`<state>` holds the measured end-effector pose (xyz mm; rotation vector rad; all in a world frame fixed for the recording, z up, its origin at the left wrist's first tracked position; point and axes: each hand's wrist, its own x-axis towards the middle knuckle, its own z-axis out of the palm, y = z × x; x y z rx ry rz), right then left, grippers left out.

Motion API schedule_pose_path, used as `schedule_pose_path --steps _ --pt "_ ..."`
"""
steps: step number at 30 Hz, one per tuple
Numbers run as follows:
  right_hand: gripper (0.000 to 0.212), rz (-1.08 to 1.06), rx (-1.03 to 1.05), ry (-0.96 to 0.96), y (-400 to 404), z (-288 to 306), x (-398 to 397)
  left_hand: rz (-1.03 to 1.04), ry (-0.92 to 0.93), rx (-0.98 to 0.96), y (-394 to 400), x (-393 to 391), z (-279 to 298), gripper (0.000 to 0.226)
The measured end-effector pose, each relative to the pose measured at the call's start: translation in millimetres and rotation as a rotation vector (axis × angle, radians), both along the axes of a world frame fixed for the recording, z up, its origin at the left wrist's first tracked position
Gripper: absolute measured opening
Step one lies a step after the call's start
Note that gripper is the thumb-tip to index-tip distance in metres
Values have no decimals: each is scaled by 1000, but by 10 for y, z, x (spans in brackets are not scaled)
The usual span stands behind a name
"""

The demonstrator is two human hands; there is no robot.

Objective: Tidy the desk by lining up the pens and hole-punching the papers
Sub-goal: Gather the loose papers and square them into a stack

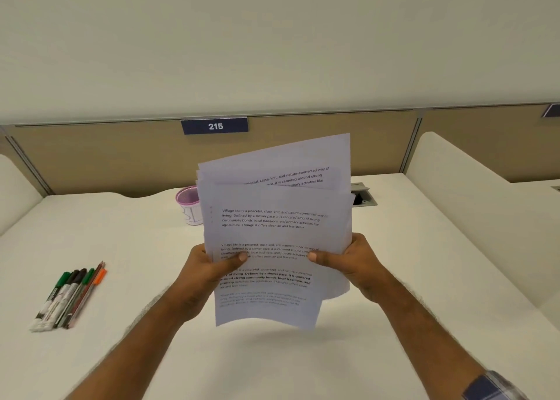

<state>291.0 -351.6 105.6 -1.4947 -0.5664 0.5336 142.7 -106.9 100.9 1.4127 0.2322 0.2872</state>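
Two stages apply. The pens (69,298) lie lined up on the worktop (272,363), left of the papers (274,233). Left hand (209,274) and right hand (353,261) grip the uneven stack, fingers closed on its sides, above the worktop. Squaring appears underway; no punch visible.

White desk (409,248) fills the lower half of the frame, flanked by rounded white side dividers at the left edge (15,187) and right (469,193). Tan partition panel (121,157) runs across the middle behind the desk, metal-trimmed, with a dark blue "215" number plate (215,125) at centre top; a grey cable hatch (363,195) sits open in the desk right of centre. Upper half is plain off-white wall (272,42), evenly lit.
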Motion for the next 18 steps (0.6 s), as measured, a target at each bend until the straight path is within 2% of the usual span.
schedule_pose_path --steps 4,8,14,18 --pt "40 64 -64 15 -40 -110 -2 -7 60 54 -40 -38 -126 42" --pt "42 -8 -91 50 -14 -270 -93 58 87 57 -161 -51 -250 39" --pt "33 -74 40 -26 25 -140 -109 97 -64 26 -166 -10 -136 33" --pt "37 -68 25 -58 10 -157 -105 54 -94 28 -137 -9 -117 32"
